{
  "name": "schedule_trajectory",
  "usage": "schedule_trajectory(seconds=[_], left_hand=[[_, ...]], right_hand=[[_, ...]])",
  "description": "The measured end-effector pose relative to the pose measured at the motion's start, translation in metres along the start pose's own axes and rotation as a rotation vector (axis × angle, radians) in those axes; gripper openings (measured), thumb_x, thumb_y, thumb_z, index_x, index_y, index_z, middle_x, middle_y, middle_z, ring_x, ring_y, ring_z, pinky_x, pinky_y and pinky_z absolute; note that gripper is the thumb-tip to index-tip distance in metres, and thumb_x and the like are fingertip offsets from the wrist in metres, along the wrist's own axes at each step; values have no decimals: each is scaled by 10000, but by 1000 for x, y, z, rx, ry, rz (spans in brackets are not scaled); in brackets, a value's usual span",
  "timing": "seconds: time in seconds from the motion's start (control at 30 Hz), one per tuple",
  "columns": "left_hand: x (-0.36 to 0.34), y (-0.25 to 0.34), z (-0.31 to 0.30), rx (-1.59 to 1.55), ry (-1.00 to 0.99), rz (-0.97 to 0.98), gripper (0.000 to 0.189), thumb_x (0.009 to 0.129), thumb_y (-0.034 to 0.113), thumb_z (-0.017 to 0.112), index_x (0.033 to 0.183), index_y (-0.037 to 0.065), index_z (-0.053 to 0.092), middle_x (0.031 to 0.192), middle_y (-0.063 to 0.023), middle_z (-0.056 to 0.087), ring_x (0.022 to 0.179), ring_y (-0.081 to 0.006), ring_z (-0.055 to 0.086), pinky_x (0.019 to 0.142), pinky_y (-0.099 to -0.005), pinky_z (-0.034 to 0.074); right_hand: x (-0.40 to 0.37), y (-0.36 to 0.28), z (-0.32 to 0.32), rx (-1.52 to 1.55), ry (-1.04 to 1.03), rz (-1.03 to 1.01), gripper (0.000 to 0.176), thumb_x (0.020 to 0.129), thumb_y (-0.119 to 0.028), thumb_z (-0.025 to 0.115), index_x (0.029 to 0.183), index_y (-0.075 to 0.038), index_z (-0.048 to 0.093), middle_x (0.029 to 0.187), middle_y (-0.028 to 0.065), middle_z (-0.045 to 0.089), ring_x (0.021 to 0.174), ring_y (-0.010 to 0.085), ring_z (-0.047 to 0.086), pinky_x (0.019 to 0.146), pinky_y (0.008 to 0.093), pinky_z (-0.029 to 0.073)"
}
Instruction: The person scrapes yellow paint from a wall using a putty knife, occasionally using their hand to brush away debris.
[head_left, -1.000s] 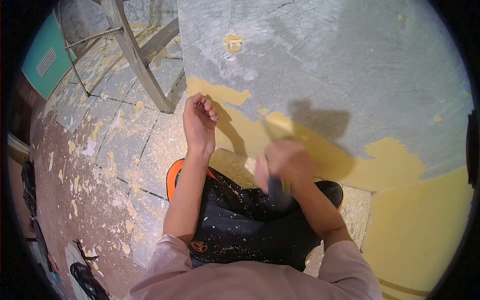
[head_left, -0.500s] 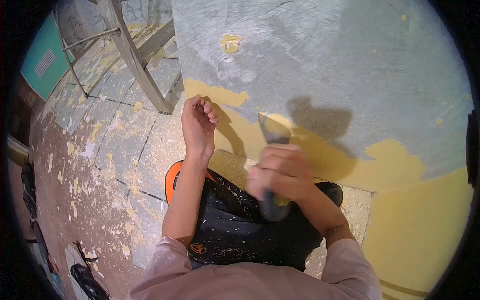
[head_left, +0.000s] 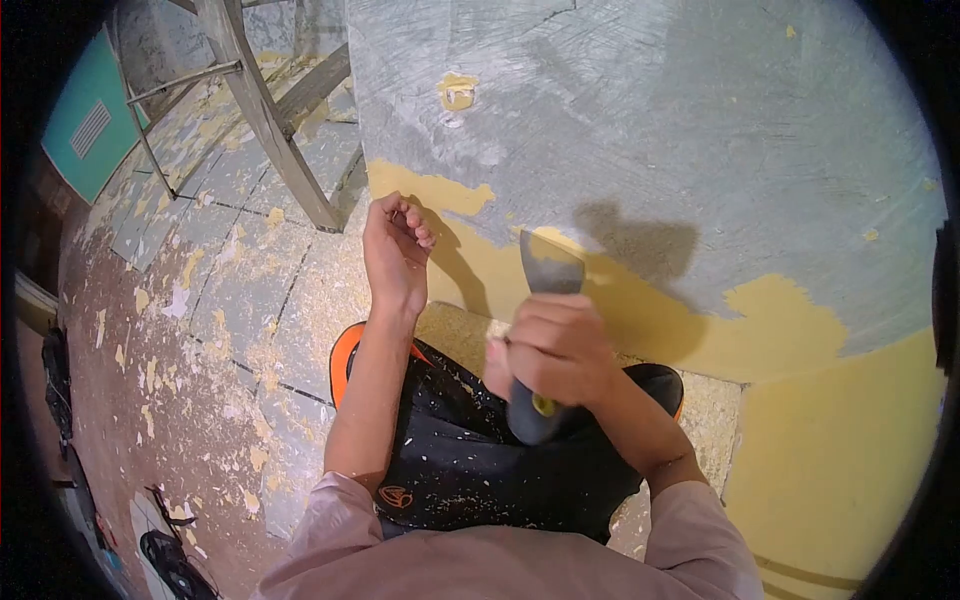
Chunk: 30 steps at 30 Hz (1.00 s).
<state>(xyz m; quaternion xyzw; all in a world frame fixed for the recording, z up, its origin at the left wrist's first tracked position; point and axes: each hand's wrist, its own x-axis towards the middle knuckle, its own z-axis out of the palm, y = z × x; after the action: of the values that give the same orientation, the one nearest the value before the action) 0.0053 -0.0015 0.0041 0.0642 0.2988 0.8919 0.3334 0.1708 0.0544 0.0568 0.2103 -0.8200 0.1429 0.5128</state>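
My right hand (head_left: pixel 560 350) is wrapped round the dark handle of a putty knife (head_left: pixel 552 268). The grey blade points up and forward, its tip at the ragged border of yellow paint (head_left: pixel 785 315) on the grey wall (head_left: pixel 620 120). To the left, my left hand (head_left: pixel 400 250) is raised near the wall's left edge, palm partly turned up. Its fingers are loosely curled in, with nothing seen in them. A small leftover yellow patch (head_left: pixel 457 92) sits higher on the wall.
Paint flakes litter the tiled floor (head_left: pixel 240 300) on the left. A wooden ladder leg (head_left: pixel 285 150) stands beside the wall. Dark cables or straps (head_left: pixel 175 565) lie at the lower left. My dark trousers (head_left: pixel 470 470), dusted with chips, are between my arms.
The right hand and putty knife have shifted slightly left and down, with less motion blur. My left hand stays almost where it was.
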Motion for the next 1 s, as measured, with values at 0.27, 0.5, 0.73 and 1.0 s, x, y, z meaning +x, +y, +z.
schedule_trajectory(seconds=[0.27,0.5,0.73,1.0], left_hand=[[0,0,-2,-10,7,-11,183,869,253,480,762,119,416,650,17,403,576,-97,389,544,-236,333],[0,2,1,-2,2,-9,192,872,254,470,752,118,406,643,19,395,567,-95,385,542,-240,330],[-1,1,-1,6,-13,-3,187,877,251,452,752,122,402,649,23,381,566,-95,370,544,-239,325],[2,6,2,36,-38,42,188,882,259,446,760,125,399,658,23,370,574,-96,365,549,-239,322]], right_hand=[[6,-6,-11,41,-191,15,264,623,51,628,561,-67,401,545,22,482,471,174,500,441,284,431],[11,-15,-5,-44,-10,49,236,631,65,605,599,-75,418,598,27,508,485,179,520,497,285,468],[9,-6,-3,7,-213,34,249,672,47,601,592,-77,401,577,15,504,498,173,533,482,283,476],[-2,-3,3,-164,-145,143,257,639,35,622,556,-103,421,528,3,462,427,163,479,426,267,418]])
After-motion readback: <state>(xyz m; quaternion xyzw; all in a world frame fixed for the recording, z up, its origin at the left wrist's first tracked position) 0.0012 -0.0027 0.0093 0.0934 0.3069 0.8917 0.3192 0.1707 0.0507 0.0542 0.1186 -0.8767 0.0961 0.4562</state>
